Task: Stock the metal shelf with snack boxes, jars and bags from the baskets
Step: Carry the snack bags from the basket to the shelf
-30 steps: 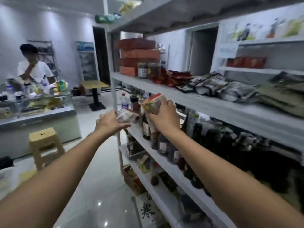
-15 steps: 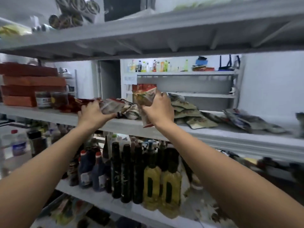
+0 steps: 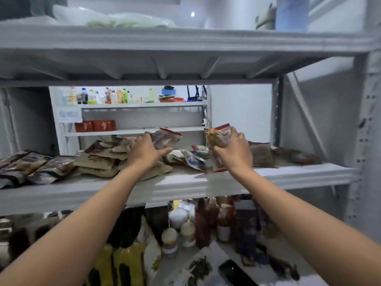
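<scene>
Both arms reach over the middle board of the grey metal shelf (image 3: 185,186). My left hand (image 3: 144,150) grips a brownish snack bag with a red top strip (image 3: 167,138), held just above a pile of flat tan pouches (image 3: 99,159). My right hand (image 3: 233,150) is closed on a red-edged snack bag with a printed picture (image 3: 217,137), held upright with its lower edge near the shelf board. Between my hands lie loose snack bags (image 3: 191,157). More dark bags (image 3: 261,154) rest to the right of my right hand.
Dark foil bags (image 3: 31,168) fill the shelf's left end. The board above (image 3: 185,40) hangs low over my hands. Below stand bottles and jars (image 3: 185,230). A shelf upright (image 3: 369,141) closes the right side. Behind is another rack with bottles (image 3: 107,97) and red boxes (image 3: 94,125).
The view has swung right along the shelf and risen. Both hands, each still holding its bag, have moved right and apart, over the pile of pouches.
</scene>
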